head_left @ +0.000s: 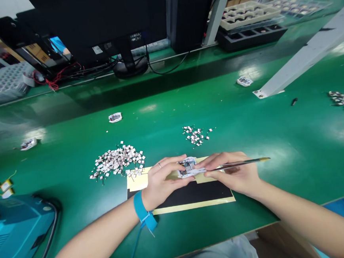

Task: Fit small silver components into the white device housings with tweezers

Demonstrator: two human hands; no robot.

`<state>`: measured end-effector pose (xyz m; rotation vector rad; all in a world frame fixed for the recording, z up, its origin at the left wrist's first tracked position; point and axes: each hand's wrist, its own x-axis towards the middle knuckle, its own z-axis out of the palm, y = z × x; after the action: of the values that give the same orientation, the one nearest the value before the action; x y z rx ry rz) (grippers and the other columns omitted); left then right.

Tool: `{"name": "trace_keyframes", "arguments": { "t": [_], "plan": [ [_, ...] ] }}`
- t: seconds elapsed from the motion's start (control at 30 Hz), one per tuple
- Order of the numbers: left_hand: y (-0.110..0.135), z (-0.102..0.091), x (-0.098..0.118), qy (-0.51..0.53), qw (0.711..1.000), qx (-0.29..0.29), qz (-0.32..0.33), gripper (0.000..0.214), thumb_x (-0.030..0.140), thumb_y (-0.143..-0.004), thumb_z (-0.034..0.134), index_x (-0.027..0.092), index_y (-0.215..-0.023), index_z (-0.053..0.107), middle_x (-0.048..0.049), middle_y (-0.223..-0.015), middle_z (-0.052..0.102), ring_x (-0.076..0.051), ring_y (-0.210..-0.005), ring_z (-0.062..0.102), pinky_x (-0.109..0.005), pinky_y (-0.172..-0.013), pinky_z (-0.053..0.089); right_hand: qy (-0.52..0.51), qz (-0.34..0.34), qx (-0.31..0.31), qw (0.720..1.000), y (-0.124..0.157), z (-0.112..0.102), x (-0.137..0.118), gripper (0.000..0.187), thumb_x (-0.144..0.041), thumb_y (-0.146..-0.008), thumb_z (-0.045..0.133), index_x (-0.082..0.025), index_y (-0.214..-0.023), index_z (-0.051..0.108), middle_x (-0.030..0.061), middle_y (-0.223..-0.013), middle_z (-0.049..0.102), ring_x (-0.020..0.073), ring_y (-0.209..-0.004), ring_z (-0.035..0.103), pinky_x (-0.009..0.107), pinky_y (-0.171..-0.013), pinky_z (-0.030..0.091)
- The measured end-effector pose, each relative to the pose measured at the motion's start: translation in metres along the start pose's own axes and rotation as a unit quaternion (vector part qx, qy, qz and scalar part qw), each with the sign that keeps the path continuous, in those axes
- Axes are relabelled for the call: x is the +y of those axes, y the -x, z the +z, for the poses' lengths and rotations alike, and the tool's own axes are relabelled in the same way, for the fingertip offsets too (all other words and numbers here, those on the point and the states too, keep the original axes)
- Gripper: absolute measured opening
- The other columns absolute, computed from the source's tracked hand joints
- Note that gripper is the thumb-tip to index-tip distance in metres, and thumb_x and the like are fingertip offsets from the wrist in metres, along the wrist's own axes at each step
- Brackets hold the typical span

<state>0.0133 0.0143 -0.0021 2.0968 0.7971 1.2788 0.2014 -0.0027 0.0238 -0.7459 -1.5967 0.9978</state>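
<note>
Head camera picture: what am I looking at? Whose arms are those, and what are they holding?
This picture comes from a camera worn on a person's head, so you see what they see, looking down. Their left hand holds a small electronic board, and their right hand holds a thin gold-tipped tool. A blue strap circles the left wrist. On the green workbench lie piles of tiny pieces and a black-and-yellow pad.

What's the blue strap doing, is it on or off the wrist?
On: the blue strap circles the left wrist snugly, with its thin cord running down from it.
</note>
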Motion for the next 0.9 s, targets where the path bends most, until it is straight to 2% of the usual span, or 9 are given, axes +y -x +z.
{"name": "trace_keyframes", "arguments": {
  "t": [0.23,0.33,0.43,0.53,0.6,0.67,0.77,0.83,0.9],
  "plan": [
    [0.000,-0.001,0.004,-0.014,1.000,-0.017,-0.008,0.013,0.021,-0.069,0.067,0.014,-0.077,0.059,-0.0118,-0.100,0.062,-0.018,-0.088,0.061,-0.029,-0.075,0.050,-0.003,0.028,0.039,0.999,-0.001,-0.003,0.001,0.015,-0.006,-0.067,0.066,-0.019,-0.074,0.062,0.0035,-0.075,0.069,0.0169,-0.073,0.066,0.026,-0.066,0.056],
    [-0.014,-0.013,0.015,-0.065,0.997,-0.044,0.010,0.008,0.018,-0.073,0.063,0.014,-0.078,0.059,-0.0124,-0.105,0.060,-0.019,-0.092,0.059,-0.030,-0.077,0.050,-0.068,0.010,0.123,0.990,-0.002,-0.010,0.000,0.013,-0.010,-0.070,0.064,-0.020,-0.078,0.060,0.0028,-0.079,0.069,0.0173,-0.076,0.066,0.028,-0.065,0.056],
    [-0.048,-0.029,0.017,-0.126,0.990,-0.064,0.011,0.006,0.021,-0.076,0.059,0.015,-0.074,0.059,-0.0099,-0.103,0.060,-0.020,-0.093,0.059,-0.031,-0.079,0.049,-0.100,-0.014,0.208,0.973,-0.003,-0.018,0.003,0.009,-0.019,-0.072,0.064,-0.020,-0.078,0.058,0.0038,-0.078,0.068,0.0191,-0.078,0.065,0.032,-0.067,0.055],
    [-0.095,-0.035,-0.012,-0.150,0.985,-0.080,-0.011,0.015,0.028,-0.077,0.058,0.014,-0.070,0.057,-0.0079,-0.099,0.062,-0.019,-0.091,0.059,-0.029,-0.077,0.049,-0.111,0.017,0.207,0.972,-0.004,-0.019,0.008,0.010,-0.020,-0.071,0.065,-0.018,-0.077,0.057,0.0048,-0.079,0.068,0.0186,-0.077,0.065,0.034,-0.070,0.054],
    [-0.122,-0.034,-0.046,-0.166,0.982,-0.075,-0.052,0.021,0.034,-0.076,0.058,0.013,-0.074,0.056,-0.0065,-0.093,0.063,-0.017,-0.086,0.060,-0.025,-0.073,0.049,-0.133,0.039,0.181,0.974,-0.005,-0.016,0.011,0.010,-0.018,-0.071,0.065,-0.018,-0.077,0.057,0.0041,-0.080,0.068,0.0167,-0.078,0.065,0.031,-0.071,0.054],
    [-0.141,-0.032,-0.083,-0.183,0.979,-0.069,-0.063,0.029,0.037,-0.077,0.055,0.009,-0.084,0.056,-0.0059,-0.085,0.063,-0.015,-0.081,0.060,-0.024,-0.070,0.049,-0.146,0.040,0.162,0.975,-0.007,-0.013,0.012,0.011,-0.016,-0.070,0.065,-0.018,-0.077,0.058,0.0032,-0.079,0.069,0.0149,-0.078,0.065,0.028,-0.071,0.054],
    [-0.151,-0.036,-0.122,-0.203,0.973,-0.086,-0.066,0.030,0.036,-0.082,0.051,0.008,-0.090,0.056,-0.0031,-0.079,0.062,-0.014,-0.069,0.061,-0.026,-0.062,0.051,-0.128,0.019,0.162,0.978,-0.009,-0.011,0.008,0.011,-0.015,-0.067,0.066,-0.019,-0.075,0.058,0.0026,-0.078,0.069,0.0145,-0.077,0.065,0.027,-0.070,0.054],
    [-0.152,-0.042,-0.136,-0.216,0.969,-0.102,-0.067,0.032,0.039,-0.081,0.051,0.009,-0.090,0.056,-0.0036,-0.081,0.062,-0.016,-0.070,0.061,-0.029,-0.062,0.052,-0.105,-0.002,0.173,0.979,-0.011,-0.011,0.004,0.011,-0.017,-0.066,0.067,-0.019,-0.073,0.058,0.0029,-0.076,0.069,0.0157,-0.075,0.066,0.028,-0.069,0.055],
    [-0.154,-0.046,-0.142,-0.232,0.963,-0.116,-0.070,0.043,0.047,-0.074,0.056,0.009,-0.096,0.055,-0.0074,-0.083,0.065,-0.022,-0.073,0.063,-0.033,-0.064,0.052,-0.078,-0.025,0.190,0.978,-0.013,-0.012,0.000,0.011,-0.021,-0.066,0.067,-0.020,-0.071,0.058,0.0035,-0.074,0.069,0.0172,-0.073,0.066,0.030,-0.066,0.056]
  ]
}}
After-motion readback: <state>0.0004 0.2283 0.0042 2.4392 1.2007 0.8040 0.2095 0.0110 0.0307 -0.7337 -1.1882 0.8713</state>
